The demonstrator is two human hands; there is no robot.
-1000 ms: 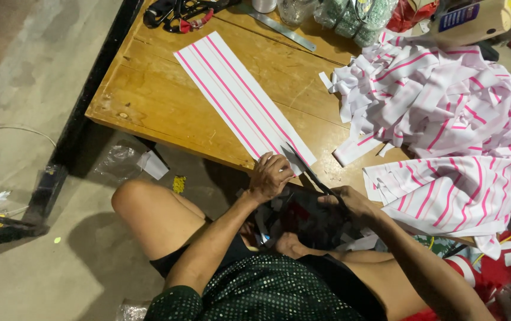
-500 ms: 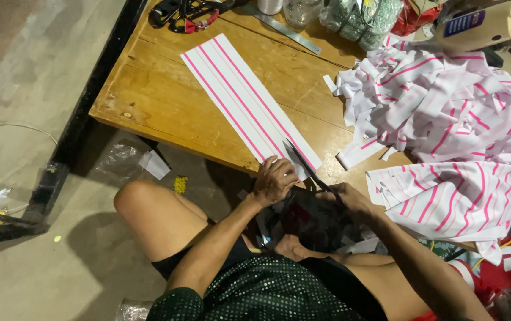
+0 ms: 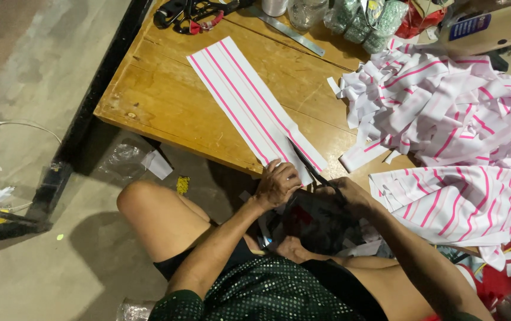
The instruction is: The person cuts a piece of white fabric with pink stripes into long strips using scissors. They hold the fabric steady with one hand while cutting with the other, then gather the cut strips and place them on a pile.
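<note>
1. Head view: the person sits on the floor at the near edge of a low wooden table, knees bent, looking down at both hands.
2. Left hand: fingers curled closed, pinching the near end of the strip at the table edge.
3. Strip: long, white with pink lines, lying flat on the table and running diagonally from the far left to the near edge; its near end overhangs slightly where the left hand holds it.
4. Right hand: closed around the handles of the scissors. The dark blades point up the strip and lie in a cut along its right side.
5. A dark bag sits in the lap below both hands, with white scraps around it.
6. Pile of cut pink-and-white pieces covers the right part of the table, well apart from the strip's far end; folded striped fabric lies just right of the right hand.
7. Far table edge: metal ruler, dark tools, clear jars.
8. Floor, left: clear plastic wrap and a cable.
</note>
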